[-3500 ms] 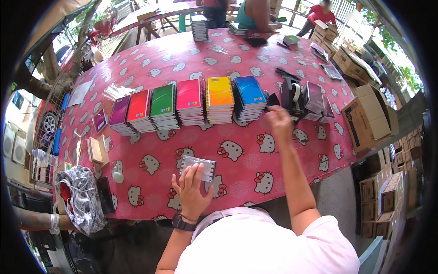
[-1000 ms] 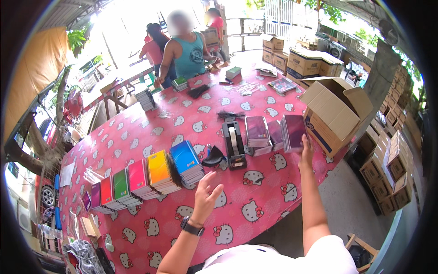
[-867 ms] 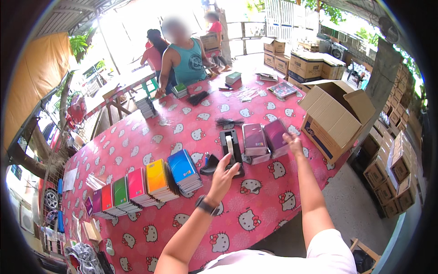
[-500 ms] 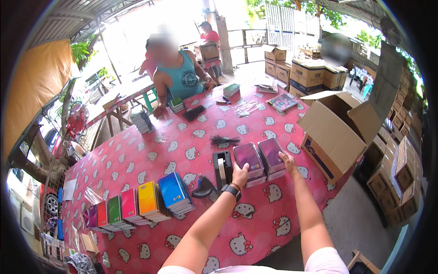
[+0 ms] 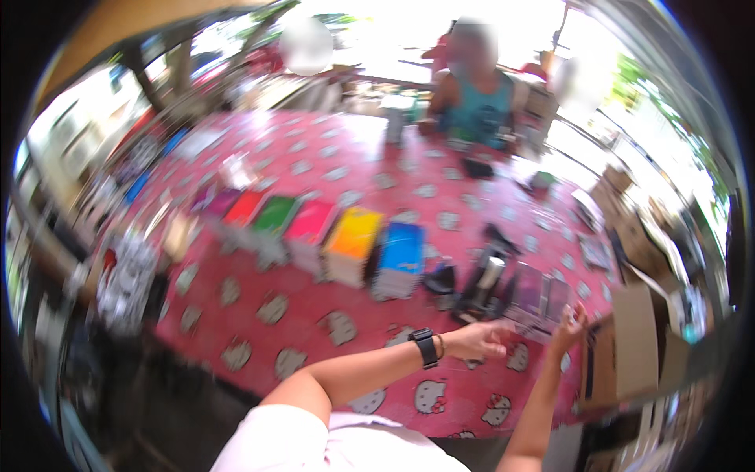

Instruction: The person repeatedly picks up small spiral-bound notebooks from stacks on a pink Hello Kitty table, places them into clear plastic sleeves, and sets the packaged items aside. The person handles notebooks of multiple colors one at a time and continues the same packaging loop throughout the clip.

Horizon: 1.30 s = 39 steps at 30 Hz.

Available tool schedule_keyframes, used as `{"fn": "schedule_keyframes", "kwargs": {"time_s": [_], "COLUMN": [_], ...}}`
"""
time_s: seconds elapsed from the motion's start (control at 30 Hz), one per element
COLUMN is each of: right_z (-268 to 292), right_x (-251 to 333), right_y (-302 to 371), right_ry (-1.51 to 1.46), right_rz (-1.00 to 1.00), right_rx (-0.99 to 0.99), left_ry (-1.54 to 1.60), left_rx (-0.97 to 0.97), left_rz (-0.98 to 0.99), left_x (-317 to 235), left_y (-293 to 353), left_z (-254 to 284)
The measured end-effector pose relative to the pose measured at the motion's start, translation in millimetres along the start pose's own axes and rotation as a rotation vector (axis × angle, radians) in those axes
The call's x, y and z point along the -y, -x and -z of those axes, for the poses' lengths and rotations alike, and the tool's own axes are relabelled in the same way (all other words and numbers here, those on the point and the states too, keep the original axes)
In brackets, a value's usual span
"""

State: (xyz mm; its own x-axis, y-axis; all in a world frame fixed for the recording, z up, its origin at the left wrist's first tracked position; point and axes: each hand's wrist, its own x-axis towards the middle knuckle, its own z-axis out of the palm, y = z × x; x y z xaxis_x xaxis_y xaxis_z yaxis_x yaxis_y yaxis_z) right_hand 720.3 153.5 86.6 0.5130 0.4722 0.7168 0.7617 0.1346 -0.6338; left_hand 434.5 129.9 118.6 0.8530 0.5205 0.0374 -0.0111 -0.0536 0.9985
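Two side-by-side stacks of purple notebooks stand on the table to the right, blurred by motion. My left hand is just off their near left side, fingers loosely stretched and holding nothing. At their right edge, my right hand is raised with fingers apart; whether it touches the covers I cannot tell. A black tape dispenser stands left of these stacks. Further left runs a row of spiral notebook stacks: blue, yellow, pink, green, red and purple.
An open cardboard box stands at the right, beside the table edge. Across the pink patterned table is a person in a teal top. A small dark object lies between the blue stack and the dispenser. Crumpled plastic is at the left.
My view has swung left, so the table's things sit further right. My left hand has let go of the purple notebooks and drawn back; my right hand's fingers have loosened at their edge.
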Motion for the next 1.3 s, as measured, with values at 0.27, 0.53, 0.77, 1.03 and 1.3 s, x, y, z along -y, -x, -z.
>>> {"fn": "schedule_keyframes", "kwargs": {"time_s": [0.27, 0.53, 0.77, 1.03, 1.3], "right_z": [-83.7, -219.9, -346.1, -466.0, -437.9], "right_x": [236.2, 465.8, 671.6, 819.4, 821.1], "right_y": [139.2, 297.0, 413.2, 550.7, 495.1], "right_ry": [-0.821, -0.927, -0.767, -0.142, -0.843], "right_rz": [-0.091, -0.002, 0.730, 1.341, 0.990], "right_rx": [1.046, 1.666, 1.562, 1.625, 1.476], "left_ry": [0.599, 0.124, -0.245, -0.576, -0.537], "left_rx": [-1.167, -1.980, -1.997, -1.970, -1.957], "left_rz": [-0.060, -0.018, 0.202, 0.261, 0.290], "left_x": [72.8, 115.8, 123.9, 106.7, 107.0], "left_y": [336.2, 529.2, 583.7, 590.4, 591.3], "left_z": [31.9, 28.4, 110.5, 117.9, 118.6]}}
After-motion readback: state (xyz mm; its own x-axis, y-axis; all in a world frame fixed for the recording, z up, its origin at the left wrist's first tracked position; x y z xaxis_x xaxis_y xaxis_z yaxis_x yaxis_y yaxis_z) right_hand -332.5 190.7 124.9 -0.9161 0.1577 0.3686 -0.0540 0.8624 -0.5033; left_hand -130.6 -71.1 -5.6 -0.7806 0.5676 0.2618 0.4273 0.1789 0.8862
